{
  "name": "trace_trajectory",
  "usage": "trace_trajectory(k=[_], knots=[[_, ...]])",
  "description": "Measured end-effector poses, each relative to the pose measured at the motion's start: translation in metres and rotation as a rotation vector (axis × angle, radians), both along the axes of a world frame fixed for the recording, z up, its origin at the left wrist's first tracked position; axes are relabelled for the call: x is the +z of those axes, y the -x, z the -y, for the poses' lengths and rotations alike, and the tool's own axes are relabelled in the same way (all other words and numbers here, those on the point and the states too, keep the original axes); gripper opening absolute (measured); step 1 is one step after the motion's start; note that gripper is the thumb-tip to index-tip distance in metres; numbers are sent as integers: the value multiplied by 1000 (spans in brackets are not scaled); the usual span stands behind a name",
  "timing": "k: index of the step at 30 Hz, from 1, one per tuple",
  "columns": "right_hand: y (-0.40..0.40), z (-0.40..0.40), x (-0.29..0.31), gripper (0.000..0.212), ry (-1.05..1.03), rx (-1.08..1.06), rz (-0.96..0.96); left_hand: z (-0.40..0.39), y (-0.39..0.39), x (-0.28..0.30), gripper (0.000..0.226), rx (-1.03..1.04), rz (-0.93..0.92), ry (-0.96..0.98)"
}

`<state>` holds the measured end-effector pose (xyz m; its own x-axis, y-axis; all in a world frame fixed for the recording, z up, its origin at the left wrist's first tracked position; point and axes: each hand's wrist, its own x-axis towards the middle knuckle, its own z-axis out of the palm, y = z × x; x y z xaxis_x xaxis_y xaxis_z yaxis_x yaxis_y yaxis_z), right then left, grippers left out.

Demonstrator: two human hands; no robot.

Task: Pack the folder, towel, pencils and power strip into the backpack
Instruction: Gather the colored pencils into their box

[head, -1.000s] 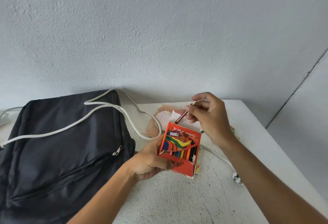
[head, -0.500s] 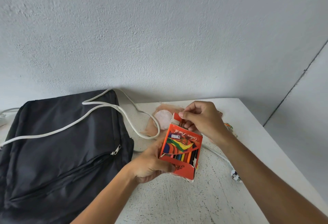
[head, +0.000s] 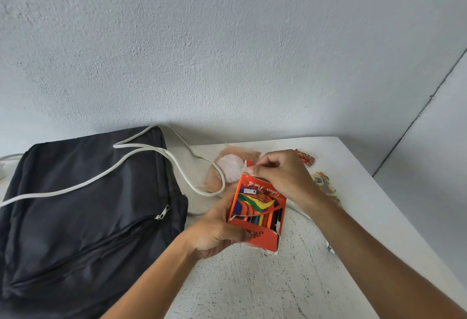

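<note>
Currently left hand [head: 214, 232] grips colour pencil box [head: 257, 212] low; right hand [head: 283, 177] pinches top flap at 12 o'clock. Light, crushable card; hold by sides.

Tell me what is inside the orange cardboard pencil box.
Through the window of the orange cardboard pencil box, coloured pencils show side by side. Their tips and their count are hidden by the cardboard and both hands.
</note>
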<state>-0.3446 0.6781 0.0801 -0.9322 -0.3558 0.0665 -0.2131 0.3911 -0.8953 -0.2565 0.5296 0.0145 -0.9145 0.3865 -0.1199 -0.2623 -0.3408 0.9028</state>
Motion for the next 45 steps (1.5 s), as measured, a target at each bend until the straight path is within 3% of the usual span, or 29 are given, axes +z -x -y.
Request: trace_trajectory(k=[8,14,22,28,32,40,45], knots=[[-3,0,-6,20,-136,62,-242,-1,2,-1,87,-2,-16,-37],[12,-6,-4,18,-181,121,-112,-1,6,-2,84,-16,-22,4],[31,-9,9,19,-305,287,-132,-4,9,0,85,-37,-23,41],[29,-7,5,19,-212,302,-188,-2,11,2,78,-27,-35,3],[30,-10,6,6,-198,350,-81,-2,11,3,84,-18,-43,21],[34,-13,2,8,-100,347,197,-2,10,10,100,-133,-90,86],[35,-16,5,16,-162,399,233,-2,7,9,104,-173,-107,121]])
